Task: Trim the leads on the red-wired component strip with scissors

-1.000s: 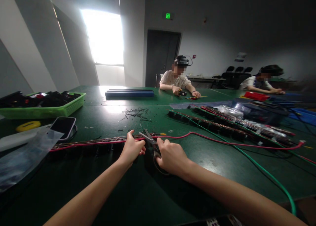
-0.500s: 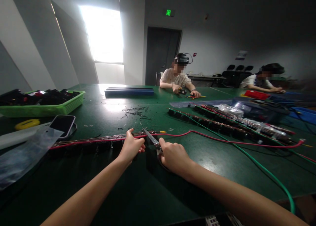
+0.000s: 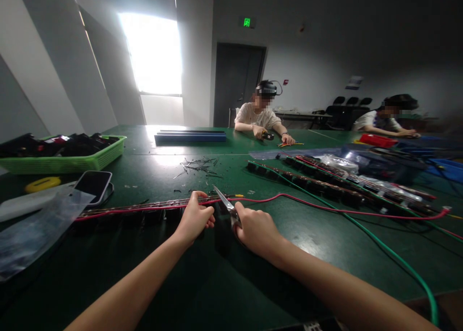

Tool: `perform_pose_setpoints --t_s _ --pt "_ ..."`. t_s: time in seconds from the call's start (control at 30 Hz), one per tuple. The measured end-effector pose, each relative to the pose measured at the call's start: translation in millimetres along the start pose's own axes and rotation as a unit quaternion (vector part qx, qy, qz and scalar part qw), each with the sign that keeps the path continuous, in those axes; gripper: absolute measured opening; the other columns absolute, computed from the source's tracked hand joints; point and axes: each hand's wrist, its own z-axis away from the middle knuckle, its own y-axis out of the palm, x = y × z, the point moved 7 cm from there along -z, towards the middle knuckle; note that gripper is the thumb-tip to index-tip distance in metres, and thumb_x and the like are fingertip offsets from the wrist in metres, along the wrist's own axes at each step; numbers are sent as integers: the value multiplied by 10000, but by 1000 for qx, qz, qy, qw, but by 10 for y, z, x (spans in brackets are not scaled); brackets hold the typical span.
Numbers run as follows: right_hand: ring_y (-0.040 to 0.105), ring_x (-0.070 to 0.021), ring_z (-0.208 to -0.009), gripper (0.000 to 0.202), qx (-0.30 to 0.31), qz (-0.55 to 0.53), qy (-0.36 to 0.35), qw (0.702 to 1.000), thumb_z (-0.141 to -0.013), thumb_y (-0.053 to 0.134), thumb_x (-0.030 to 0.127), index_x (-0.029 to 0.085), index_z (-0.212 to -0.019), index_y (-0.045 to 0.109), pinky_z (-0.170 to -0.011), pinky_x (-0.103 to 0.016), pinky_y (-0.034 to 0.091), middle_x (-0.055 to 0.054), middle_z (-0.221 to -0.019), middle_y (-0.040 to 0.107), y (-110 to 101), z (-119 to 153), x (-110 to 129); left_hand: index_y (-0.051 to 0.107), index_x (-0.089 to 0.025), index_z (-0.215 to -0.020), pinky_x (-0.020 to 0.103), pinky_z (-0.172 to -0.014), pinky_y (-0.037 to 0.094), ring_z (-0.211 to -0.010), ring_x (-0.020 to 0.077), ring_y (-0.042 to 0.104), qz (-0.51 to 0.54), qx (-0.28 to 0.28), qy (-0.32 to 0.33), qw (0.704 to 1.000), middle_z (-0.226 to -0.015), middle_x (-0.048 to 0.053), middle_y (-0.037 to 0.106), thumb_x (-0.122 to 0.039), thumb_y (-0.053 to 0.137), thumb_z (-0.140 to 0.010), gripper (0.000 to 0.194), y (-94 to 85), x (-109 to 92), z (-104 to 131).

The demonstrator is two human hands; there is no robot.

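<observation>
My right hand [image 3: 258, 227] is closed round the handles of a pair of scissors [image 3: 224, 201], whose blades point up and left, close to the red wire [image 3: 307, 203]. My left hand [image 3: 195, 218] has its fingers curled round the right part of a long wired strip of black parts [image 3: 144, 210]; the exact grip is partly hidden. The red wire runs along this strip, passes by the left hand and goes on to the right. A short yellow tip [image 3: 239, 196] shows just beyond the blades.
Cut black offcuts [image 3: 200, 167] lie ahead. At left are a green basket [image 3: 104, 152] of black parts, a phone [image 3: 93, 185] and a plastic bag [image 3: 43, 234]. More wired strips [image 3: 307, 184] and a green wire [image 3: 390, 249] occupy the right. Two people sit across the table.
The scissors' tip has shifted slightly right, and the raised finger of my left hand now bends over toward the strip. Both hands otherwise stay nearly in place.
</observation>
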Motion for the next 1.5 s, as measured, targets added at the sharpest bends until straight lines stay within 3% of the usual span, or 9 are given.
perform_pose_setpoints --t_s 0.4,0.5,0.6,0.73,0.97,1.1,1.2,1.33,1.5 --pt "668 -245 -765 237 -13 -3 -1 1000 -876 430 284 192 -1088 483 -590 -271 403 -85 -877 691 -1 -8 -5 511 -165 -1121 153 -393 398 -394 98 554 -19 66 21 997 -502 -36 587 -93 491 -724 404 81 -38 24" --pt "667 -247 -780 242 -8 -4 3 1000 -880 428 293 191 -1093 484 -605 -273 406 -92 -893 691 9 -13 -10 432 -173 -1214 147 -398 397 -398 100 561 -7 46 24 999 -504 -46 590 -96 510 -722 504 64 -40 30" --pt "665 -248 -794 246 -6 -6 6 1000 -876 431 295 192 -1092 488 -622 -275 408 -93 -912 691 7 -13 -13 385 -151 -1189 145 -389 388 -392 103 556 -7 20 15 1000 -500 -46 589 -96 524 -717 495 32 -19 20" --pt "666 -247 -785 250 -11 -8 2 1000 -863 447 299 189 -1083 494 -609 -269 402 -91 -892 693 -1 -14 -9 400 -148 -1125 153 -379 391 -389 111 555 -33 41 9 999 -493 -42 586 -89 505 -727 416 62 -5 9" --pt "668 -254 -757 243 -20 -12 -4 1000 -856 452 298 195 -1071 500 -587 -275 400 -79 -878 695 -2 -17 -10 431 -170 -1219 156 -398 408 -392 108 565 -67 74 29 995 -505 -37 603 -107 513 -754 476 120 -30 38" --pt "668 -244 -765 236 -15 -12 -1 1000 -865 448 299 194 -1070 502 -592 -269 400 -86 -877 694 -3 -12 -12 380 -176 -1250 154 -412 407 -397 109 572 -71 44 43 996 -506 -46 605 -111 529 -758 519 86 -36 31" --pt "668 -246 -767 243 -17 -12 0 1000 -867 447 307 192 -1073 505 -597 -269 401 -87 -867 694 -2 -9 -10 381 -164 -1195 167 -407 398 -399 125 576 -98 11 40 994 -507 -39 608 -135 529 -767 453 29 -15 21" --pt "665 -244 -780 253 -19 -18 1 1000 -861 447 309 190 -1075 506 -620 -269 401 -91 -880 693 9 -12 -10 476 -196 -1088 178 -416 380 -381 128 567 -166 21 60 984 -500 -35 606 -175 535 -788 307 25 -24 38" --pt "664 -245 -770 242 -16 -15 -5 1000 -854 450 301 193 -1064 504 -603 -270 396 -85 -880 692 14 -15 -11 514 -218 -1087 194 -442 383 -398 136 574 -204 23 76 976 -514 -30 612 -205 504 -812 275 15 -61 61"
